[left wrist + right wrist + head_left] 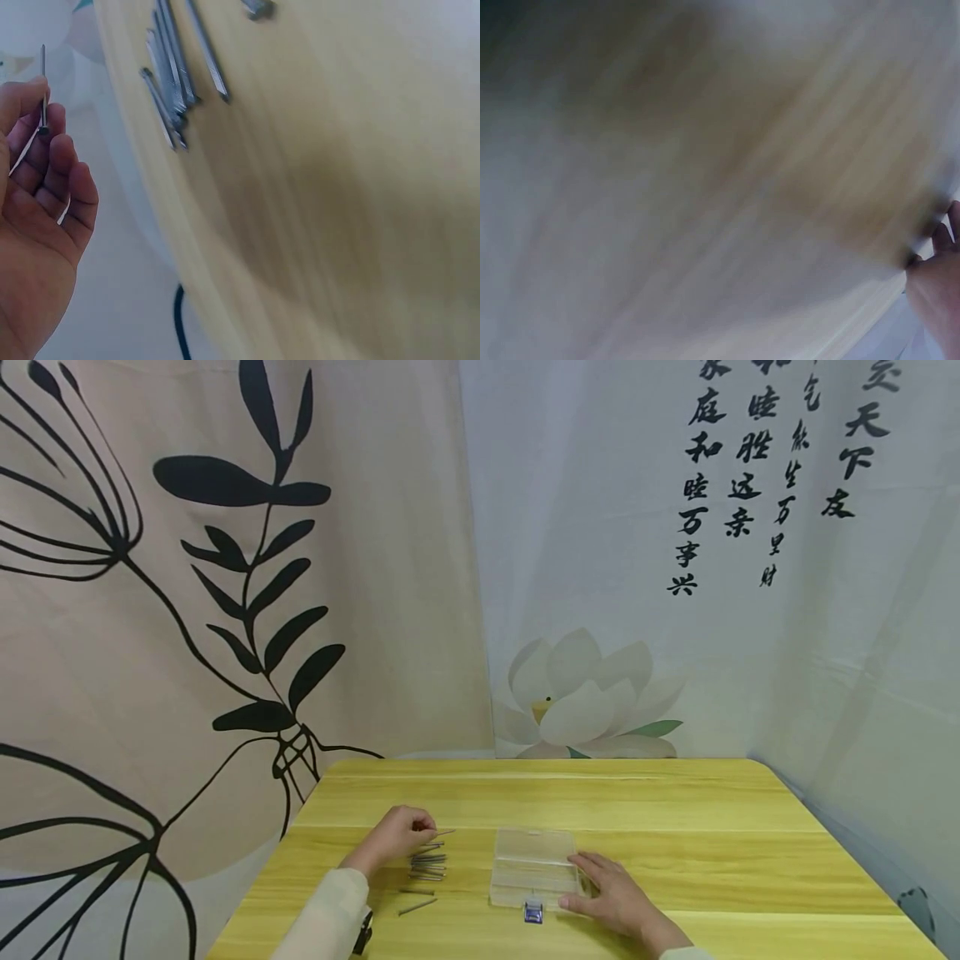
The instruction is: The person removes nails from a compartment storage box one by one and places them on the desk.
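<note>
My left hand (405,833) pinches a thin steel nail (43,90) between thumb and fingertips, its head toward the palm and its point outward. Just below that hand, in the head view, lies a loose row of nails (427,864), most of them side by side. A clear plastic box (513,893) sits to their right, with a blue-and-white label (533,912) at its front edge. My right hand (618,897) rests at the box's right side, fingers fairly straight and thumb near the front corner. In the right wrist view it shows only partly, at the blurred right edge.
The wooden table (675,793) has a light yellow grain and rounded far corners. Two nails (417,906) lie apart, nearer the front. Behind the table hangs a printed curtain (405,568) with plants and writing. A black strap (363,933) shows by the left sleeve.
</note>
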Demonstrator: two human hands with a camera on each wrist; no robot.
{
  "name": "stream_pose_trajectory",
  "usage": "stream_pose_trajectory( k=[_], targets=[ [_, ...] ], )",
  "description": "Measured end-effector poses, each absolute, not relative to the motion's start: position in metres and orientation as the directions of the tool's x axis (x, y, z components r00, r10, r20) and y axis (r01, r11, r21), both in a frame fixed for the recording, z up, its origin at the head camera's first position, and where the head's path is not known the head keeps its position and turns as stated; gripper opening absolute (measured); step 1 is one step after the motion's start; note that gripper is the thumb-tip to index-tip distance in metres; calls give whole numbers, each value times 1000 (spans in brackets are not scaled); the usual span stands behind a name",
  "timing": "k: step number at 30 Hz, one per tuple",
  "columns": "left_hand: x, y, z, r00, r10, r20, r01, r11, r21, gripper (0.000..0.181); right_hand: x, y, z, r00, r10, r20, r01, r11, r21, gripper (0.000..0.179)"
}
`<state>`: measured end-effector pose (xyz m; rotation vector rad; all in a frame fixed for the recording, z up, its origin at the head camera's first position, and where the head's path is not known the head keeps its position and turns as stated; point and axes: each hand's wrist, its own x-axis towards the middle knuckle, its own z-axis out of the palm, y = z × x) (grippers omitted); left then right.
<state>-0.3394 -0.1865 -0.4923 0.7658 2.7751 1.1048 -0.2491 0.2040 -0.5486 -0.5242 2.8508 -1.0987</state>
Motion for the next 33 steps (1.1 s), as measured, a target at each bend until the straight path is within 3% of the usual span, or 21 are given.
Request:
stream_pose_trajectory(
  k=[14,33],
  targets=[
    [-334,-214,-512,-893,432,126,397,625,672,10,-249,205,-549,-935,-340,104,-324,692,-645,77],
    [-337,-212,-528,-911,402,94,368,687,626,6,-249,204,-549,-941,-327,91,-301,682,-666,79]
  ],
)
